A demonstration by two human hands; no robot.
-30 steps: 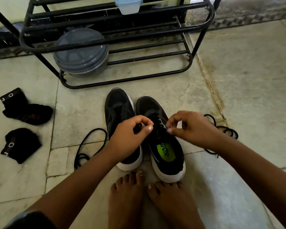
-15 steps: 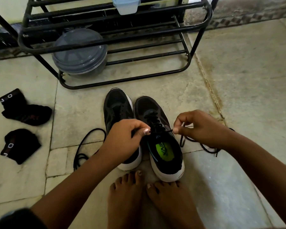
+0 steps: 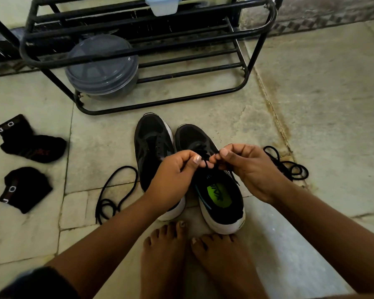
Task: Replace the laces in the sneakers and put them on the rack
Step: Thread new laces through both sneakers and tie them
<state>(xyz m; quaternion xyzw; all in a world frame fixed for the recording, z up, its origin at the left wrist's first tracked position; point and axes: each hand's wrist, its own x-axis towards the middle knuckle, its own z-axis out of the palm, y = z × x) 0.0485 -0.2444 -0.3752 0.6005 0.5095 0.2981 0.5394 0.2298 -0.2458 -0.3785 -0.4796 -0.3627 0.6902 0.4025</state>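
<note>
Two black sneakers with white soles stand side by side on the stone floor, toes toward the rack. The left sneaker (image 3: 152, 139) shows bare eyelets. The right sneaker (image 3: 221, 203), with a green insole, carries a black lace (image 3: 205, 164). My left hand (image 3: 173, 175) and my right hand (image 3: 248, 169) meet above its tongue, each pinching part of that lace between thumb and forefinger. A loose black lace (image 3: 115, 193) lies left of the shoes, another loose lace (image 3: 289, 167) to the right. The black metal shoe rack (image 3: 160, 102) stands just behind.
On the rack's bottom shelf sits a grey lidded container (image 3: 102, 67), and a pale blue box (image 3: 163, 5) rests higher up. Two black socks (image 3: 30, 141) (image 3: 25, 188) lie on the floor at left. My bare feet (image 3: 192, 260) are right behind the sneakers' heels.
My hands had drawn apart, pulling the lace sideways; now they have come together over the right sneaker's tongue. The lace beside my right hand has settled back onto the floor.
</note>
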